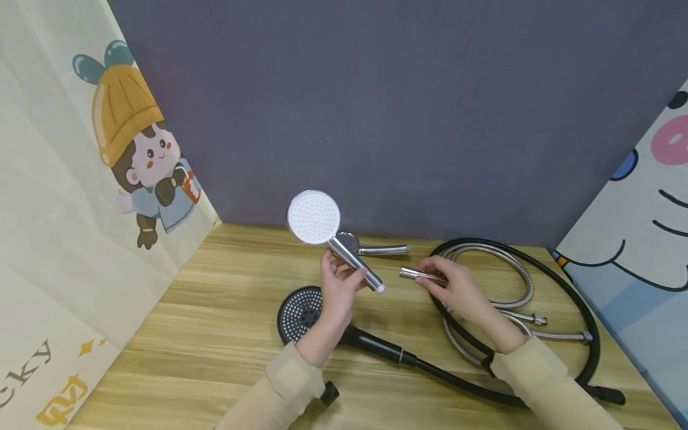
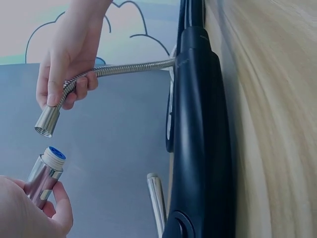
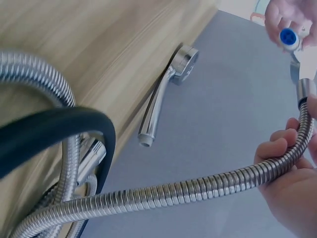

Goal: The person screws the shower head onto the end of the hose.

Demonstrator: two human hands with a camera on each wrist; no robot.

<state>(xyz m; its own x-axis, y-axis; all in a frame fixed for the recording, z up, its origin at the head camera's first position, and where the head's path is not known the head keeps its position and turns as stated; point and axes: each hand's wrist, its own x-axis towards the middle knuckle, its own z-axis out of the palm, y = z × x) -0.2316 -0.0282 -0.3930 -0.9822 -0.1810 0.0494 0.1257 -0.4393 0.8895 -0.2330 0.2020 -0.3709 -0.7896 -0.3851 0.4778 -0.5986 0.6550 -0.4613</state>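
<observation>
My left hand (image 1: 338,289) grips the chrome handle of a shower head (image 1: 314,217) with a round white spray face, tilted above the table. The handle's white threaded end (image 2: 54,156), with a blue insert, points toward my right hand (image 1: 457,286). Between its thumb and fingers the right hand pinches a metal shower hose (image 3: 218,188) just behind its chrome cone-shaped connector (image 2: 47,121). A small gap separates connector and threaded end. Below the left hand lies a black shower head (image 1: 301,315) joined to a black hose (image 1: 462,382), partly hidden by the left wrist.
A second chrome shower head (image 1: 383,249) lies at the back by the grey-blue wall panel (image 1: 408,119). Coiled metal hoses (image 1: 529,286) and the black hose's loops fill the right side of the wooden table (image 1: 204,334). A black end piece (image 1: 330,394) sits near the left sleeve.
</observation>
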